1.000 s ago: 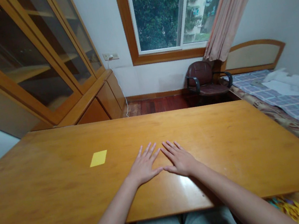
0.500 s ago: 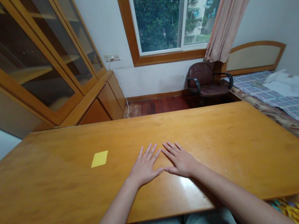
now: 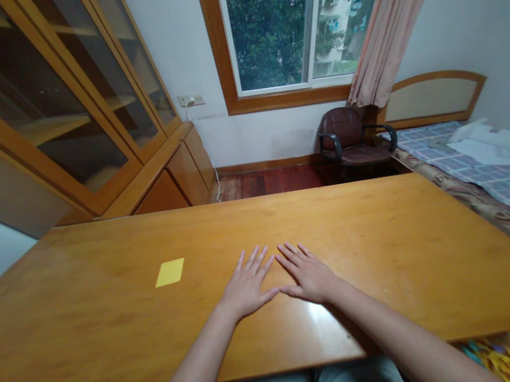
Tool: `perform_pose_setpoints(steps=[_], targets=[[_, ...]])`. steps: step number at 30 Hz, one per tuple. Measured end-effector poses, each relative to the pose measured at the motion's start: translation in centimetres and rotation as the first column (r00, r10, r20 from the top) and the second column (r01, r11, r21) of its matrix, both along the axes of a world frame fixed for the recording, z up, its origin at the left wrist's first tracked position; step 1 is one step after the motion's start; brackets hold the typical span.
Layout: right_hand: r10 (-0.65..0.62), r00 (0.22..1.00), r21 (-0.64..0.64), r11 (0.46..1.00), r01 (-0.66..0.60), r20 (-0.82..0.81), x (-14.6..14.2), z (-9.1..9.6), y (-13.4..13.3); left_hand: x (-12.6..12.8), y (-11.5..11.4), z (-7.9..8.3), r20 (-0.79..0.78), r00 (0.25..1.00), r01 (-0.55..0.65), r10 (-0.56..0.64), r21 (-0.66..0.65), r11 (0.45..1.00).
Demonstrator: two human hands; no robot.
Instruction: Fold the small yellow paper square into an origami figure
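Note:
My left hand [image 3: 248,285] lies flat on the wooden table [image 3: 114,345], palm down with its fingers spread. Beside it my right hand [image 3: 311,274] rests the same way, its fingers apart too. The two thumbs and forefingers almost meet, and whether the tips touch I cannot tell. Neither hand holds anything. To the left of my left hand, a yellow square of paper [image 3: 169,272] lies flat on the tabletop.
A glass-door cabinet [image 3: 88,101] stands beyond the table at left. Past the far edge are a dark red armchair [image 3: 346,133] and a bed [image 3: 491,171] with a checked cover. Below the near edge at right, something yellow [image 3: 508,360] sits in an open drawer or box.

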State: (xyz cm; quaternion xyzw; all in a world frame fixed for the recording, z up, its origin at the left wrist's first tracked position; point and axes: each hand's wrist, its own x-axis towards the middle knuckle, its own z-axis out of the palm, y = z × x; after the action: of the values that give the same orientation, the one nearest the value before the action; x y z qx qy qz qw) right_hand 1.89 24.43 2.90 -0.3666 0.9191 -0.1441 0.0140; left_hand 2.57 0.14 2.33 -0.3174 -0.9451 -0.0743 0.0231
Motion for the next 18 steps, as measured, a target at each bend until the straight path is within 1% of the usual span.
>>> perform_pose_setpoints(steps=[18], targets=[[0.001, 1.0, 0.009, 1.0, -0.001, 0.015, 0.02, 0.39, -0.09, 0.05, 0.03, 0.25, 0.023, 1.0, -0.002, 0.002, -0.006, 1.0]])
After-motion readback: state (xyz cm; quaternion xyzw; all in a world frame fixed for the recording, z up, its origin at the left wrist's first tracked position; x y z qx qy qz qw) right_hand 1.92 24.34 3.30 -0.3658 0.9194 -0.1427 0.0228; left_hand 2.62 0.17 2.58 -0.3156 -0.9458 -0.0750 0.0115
